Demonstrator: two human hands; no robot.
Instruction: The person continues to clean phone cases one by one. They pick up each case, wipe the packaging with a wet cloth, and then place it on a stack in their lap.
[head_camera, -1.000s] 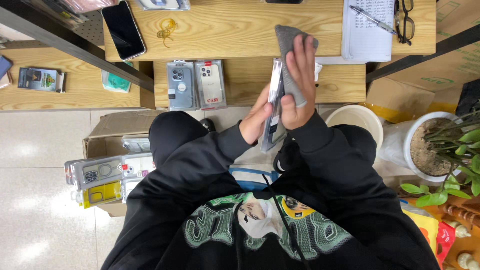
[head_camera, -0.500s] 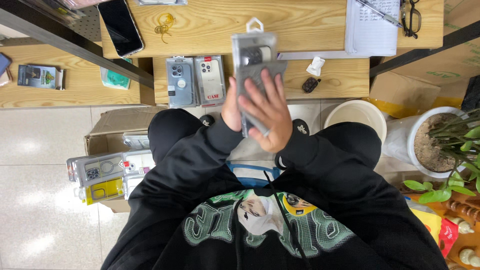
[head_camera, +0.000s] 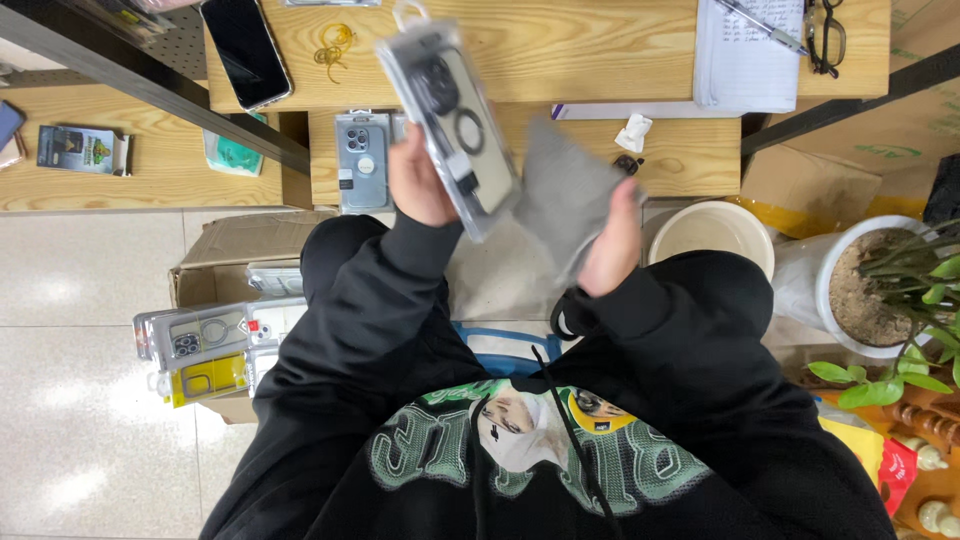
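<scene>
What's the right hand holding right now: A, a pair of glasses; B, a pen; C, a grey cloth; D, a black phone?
C: the right hand grips a grey cloth, while the left hand holds a clear packaged phone case.

- My left hand (head_camera: 418, 185) holds a packaged phone case (head_camera: 450, 120) left of the cloth (head_camera: 565, 195) in my right hand (head_camera: 610, 250).
- Behind them, a phone (head_camera: 243, 50) lies on the desk (head_camera: 560, 45), a notepad (head_camera: 745, 60) far right.
- A carton (head_camera: 215, 265) sits on the floor, left of my knees.
</scene>
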